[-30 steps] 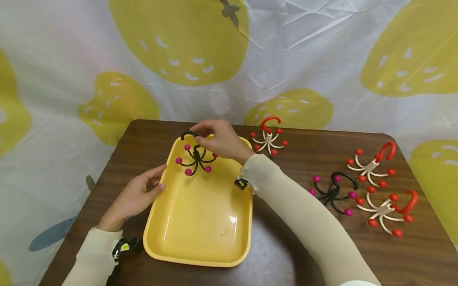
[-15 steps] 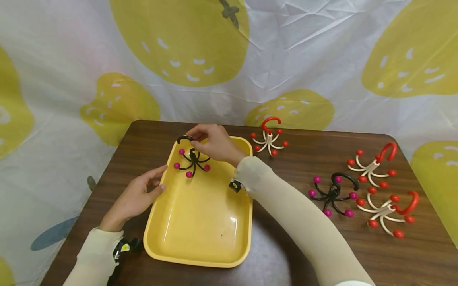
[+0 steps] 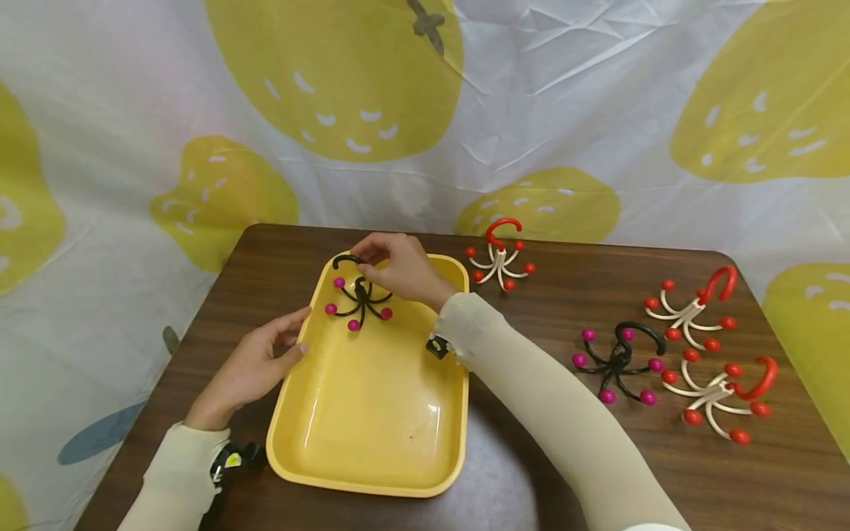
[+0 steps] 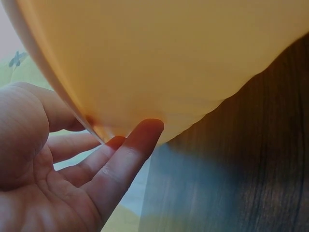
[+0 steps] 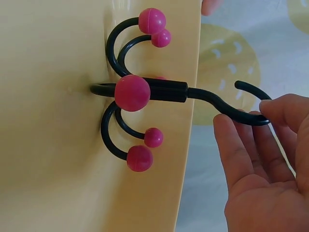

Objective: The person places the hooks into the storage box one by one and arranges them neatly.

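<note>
Head view: compared with a second ago, the black hook with curved arms and magenta ball tips (image 3: 361, 293) sits slightly lower, inside the far end of the rectangular yellow plastic tray (image 3: 372, 413), and the right hand (image 3: 406, 270) has come down with it; the half-second-old frame looks almost the same as this one. The right hand pinches the crook at the top of the hook between thumb and fingers. The left hand (image 3: 247, 369) has kept its place, fingers loosely extended and touching the tray's side. Right fingers cover part of the crook and of the arms just below them; the right wrist view shows one ball mostly hidden behind the stem, and whether the hook bears on the tray floor cannot be told. From the left wrist, only the tray's outer wall shows. A cream sleeve (image 3: 551, 398) crosses the tray's edge on the right hand's side. Beyond that forearm, a second black and magenta hook (image 3: 617, 360) lies near two white hooks with red crooks and balls (image 3: 687, 310), while a third red-and-white hook (image 3: 500, 259) stands just beside the right hand, before the lemon-print cloth (image 3: 372, 192).
</note>
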`<action>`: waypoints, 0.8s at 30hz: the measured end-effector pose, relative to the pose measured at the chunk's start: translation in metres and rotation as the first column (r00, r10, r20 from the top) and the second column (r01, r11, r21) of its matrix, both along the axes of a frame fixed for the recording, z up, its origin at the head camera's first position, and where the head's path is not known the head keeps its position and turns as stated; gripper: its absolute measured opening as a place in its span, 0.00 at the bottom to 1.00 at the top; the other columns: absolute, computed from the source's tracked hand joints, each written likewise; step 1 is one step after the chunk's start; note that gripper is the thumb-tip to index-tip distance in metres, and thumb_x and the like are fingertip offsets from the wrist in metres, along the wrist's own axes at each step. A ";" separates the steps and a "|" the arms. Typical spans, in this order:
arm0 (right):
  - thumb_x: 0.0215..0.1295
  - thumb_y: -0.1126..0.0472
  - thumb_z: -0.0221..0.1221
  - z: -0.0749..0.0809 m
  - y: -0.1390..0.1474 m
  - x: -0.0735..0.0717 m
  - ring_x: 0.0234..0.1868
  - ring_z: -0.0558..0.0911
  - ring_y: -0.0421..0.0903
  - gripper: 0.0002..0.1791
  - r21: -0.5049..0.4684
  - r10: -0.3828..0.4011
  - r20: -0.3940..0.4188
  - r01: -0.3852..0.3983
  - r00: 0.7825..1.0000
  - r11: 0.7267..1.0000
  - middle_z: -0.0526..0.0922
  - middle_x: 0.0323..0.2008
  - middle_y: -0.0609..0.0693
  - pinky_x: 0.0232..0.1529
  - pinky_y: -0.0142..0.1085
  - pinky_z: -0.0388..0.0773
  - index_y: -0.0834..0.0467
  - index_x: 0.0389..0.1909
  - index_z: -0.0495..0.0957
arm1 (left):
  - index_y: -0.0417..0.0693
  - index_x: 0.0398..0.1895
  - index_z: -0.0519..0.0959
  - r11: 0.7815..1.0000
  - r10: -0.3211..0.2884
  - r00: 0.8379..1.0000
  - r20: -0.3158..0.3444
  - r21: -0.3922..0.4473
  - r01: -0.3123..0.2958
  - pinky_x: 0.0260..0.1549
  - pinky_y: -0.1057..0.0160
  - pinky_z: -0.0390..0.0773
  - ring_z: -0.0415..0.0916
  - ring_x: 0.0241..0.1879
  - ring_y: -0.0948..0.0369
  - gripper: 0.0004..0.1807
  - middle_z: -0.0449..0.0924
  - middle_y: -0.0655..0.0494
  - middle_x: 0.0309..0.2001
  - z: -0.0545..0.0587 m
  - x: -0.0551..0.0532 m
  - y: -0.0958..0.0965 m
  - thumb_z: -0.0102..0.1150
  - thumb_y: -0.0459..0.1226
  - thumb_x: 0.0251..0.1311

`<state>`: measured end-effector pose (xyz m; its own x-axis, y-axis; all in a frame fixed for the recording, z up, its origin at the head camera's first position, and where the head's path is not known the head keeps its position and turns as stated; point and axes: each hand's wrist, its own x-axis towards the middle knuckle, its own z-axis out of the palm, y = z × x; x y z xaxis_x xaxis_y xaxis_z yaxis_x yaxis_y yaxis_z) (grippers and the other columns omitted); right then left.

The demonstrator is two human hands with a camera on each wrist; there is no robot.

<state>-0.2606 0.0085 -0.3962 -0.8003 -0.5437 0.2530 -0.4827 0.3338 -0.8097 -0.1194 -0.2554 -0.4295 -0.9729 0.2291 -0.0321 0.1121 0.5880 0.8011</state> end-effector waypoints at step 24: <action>0.68 0.64 0.69 0.023 0.042 0.002 0.48 0.89 0.45 0.13 -0.172 -0.051 0.035 0.056 0.998 0.984 0.90 0.48 0.53 0.51 0.40 0.85 0.59 0.52 0.87 | 0.43 0.81 0.64 1.000 -0.003 1.000 -0.004 -0.019 0.003 0.43 0.68 0.82 0.80 0.59 0.46 0.34 0.80 0.37 0.65 0.000 -0.001 0.001 0.60 0.35 0.75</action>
